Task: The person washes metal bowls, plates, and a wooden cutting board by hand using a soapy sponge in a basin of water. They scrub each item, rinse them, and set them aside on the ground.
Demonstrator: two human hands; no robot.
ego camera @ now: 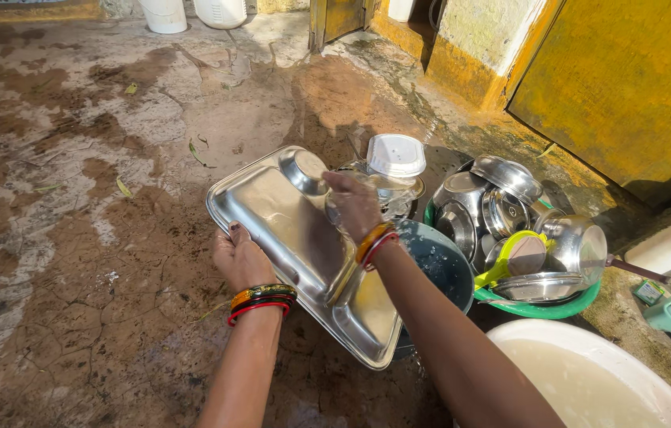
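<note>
At the centre of the frame a steel compartment tray (296, 238) is held tilted over the wet, cracked ground (74, 238). The left hand (240, 257) grips its lower-left rim, fingers curled under the edge. The right hand (354, 204) lies closed on the tray's upper face and seems to press something small against the metal; what it is cannot be made out.

The tray's lower corner hangs over a dark blue basin (439, 265), just right of centre. Behind it a clear jar with a white lid (396, 158) stands close to the tray's top edge. At centre right, a green basin (542, 305) is heaped with steel bowls and pots (510, 214), and a white tub of cloudy water (589, 372) fills the lower right.

The likeliest trouble is a slip: wet steel held at one edge could slide from the left hand and fall on the muddy ground. A sideways push from the right hand could also swing the tray into the jar and tip it.
</note>
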